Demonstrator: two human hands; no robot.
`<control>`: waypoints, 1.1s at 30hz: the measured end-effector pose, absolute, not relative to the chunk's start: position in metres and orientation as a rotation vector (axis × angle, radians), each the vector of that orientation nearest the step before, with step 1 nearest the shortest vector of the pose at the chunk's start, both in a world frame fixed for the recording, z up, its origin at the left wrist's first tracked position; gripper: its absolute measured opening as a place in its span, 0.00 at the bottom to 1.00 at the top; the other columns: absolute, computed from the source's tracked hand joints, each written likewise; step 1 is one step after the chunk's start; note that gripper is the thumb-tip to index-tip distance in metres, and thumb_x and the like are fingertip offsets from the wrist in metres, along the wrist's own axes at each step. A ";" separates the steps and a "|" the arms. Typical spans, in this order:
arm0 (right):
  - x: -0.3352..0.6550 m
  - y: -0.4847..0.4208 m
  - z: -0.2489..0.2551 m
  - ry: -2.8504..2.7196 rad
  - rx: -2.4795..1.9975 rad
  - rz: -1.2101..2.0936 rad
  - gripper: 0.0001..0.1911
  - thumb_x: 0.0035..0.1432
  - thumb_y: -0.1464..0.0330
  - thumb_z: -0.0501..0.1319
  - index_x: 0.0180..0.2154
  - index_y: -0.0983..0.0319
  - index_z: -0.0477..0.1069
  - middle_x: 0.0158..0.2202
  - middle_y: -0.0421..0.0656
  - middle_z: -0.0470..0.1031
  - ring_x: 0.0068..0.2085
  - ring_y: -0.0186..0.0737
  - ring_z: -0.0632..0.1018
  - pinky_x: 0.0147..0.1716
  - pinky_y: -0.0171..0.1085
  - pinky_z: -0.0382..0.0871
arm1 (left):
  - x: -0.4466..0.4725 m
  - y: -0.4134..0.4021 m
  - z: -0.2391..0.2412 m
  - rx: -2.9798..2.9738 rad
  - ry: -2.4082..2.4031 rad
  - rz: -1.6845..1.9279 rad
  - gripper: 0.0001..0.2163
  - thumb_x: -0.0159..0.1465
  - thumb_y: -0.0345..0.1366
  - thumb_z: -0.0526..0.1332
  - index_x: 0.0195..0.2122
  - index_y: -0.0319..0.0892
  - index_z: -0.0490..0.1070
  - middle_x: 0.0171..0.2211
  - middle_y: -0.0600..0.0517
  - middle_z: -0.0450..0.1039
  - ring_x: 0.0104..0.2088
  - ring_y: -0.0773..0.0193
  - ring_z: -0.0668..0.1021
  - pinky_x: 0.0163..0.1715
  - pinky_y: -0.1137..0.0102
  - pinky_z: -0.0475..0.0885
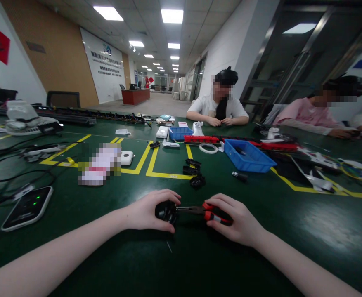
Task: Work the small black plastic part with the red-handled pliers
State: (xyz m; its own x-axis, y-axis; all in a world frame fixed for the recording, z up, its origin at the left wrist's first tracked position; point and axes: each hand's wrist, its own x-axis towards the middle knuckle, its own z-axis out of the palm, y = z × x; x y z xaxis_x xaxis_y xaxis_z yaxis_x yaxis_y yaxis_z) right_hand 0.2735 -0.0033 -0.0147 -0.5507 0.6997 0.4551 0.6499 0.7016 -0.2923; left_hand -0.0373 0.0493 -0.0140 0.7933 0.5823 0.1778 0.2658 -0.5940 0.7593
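My left hand is closed around a small black round part and holds it against the green table. My right hand grips the red-and-black handles of a pair of pliers. The pliers' metal jaws point left and reach into the black part. Three similar black parts lie on the table just beyond my hands.
A blue bin stands at the right with a black screwdriver in front of it. A phone and cables lie at the left. Yellow tape lines mark the table. Two other people sit at the far side, hands on the table.
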 end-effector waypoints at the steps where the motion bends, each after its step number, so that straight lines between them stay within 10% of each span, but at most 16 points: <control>1: 0.274 -0.003 -0.015 -2.355 -1.029 0.124 0.19 0.58 0.62 0.66 0.50 0.60 0.71 0.44 0.49 0.77 0.41 0.44 0.80 0.40 0.40 0.77 | -0.038 0.049 -0.014 2.205 0.638 0.536 0.31 0.53 0.43 0.75 0.57 0.48 0.68 0.59 0.45 0.69 0.59 0.47 0.72 0.59 0.52 0.65; 7: 0.274 -0.003 -0.015 -2.340 -1.045 0.146 0.19 0.58 0.62 0.66 0.50 0.60 0.71 0.44 0.48 0.77 0.42 0.44 0.80 0.40 0.40 0.77 | -0.039 0.043 -0.012 2.110 0.700 0.582 0.42 0.54 0.41 0.75 0.67 0.52 0.55 0.62 0.45 0.67 0.61 0.48 0.70 0.61 0.50 0.62; 17: 0.277 -0.001 -0.022 -2.332 -1.027 0.175 0.20 0.59 0.61 0.66 0.51 0.59 0.70 0.44 0.48 0.76 0.42 0.42 0.79 0.41 0.40 0.76 | -0.036 0.046 -0.011 2.196 0.592 0.564 0.19 0.54 0.43 0.74 0.43 0.44 0.74 0.59 0.45 0.69 0.58 0.48 0.73 0.57 0.53 0.66; 33: 0.275 -0.001 -0.018 -2.314 -1.040 0.239 0.19 0.59 0.61 0.65 0.50 0.60 0.72 0.44 0.49 0.77 0.42 0.44 0.79 0.40 0.41 0.76 | -0.037 0.043 -0.005 2.121 0.589 0.597 0.16 0.56 0.40 0.73 0.44 0.44 0.75 0.58 0.45 0.67 0.58 0.48 0.72 0.59 0.52 0.65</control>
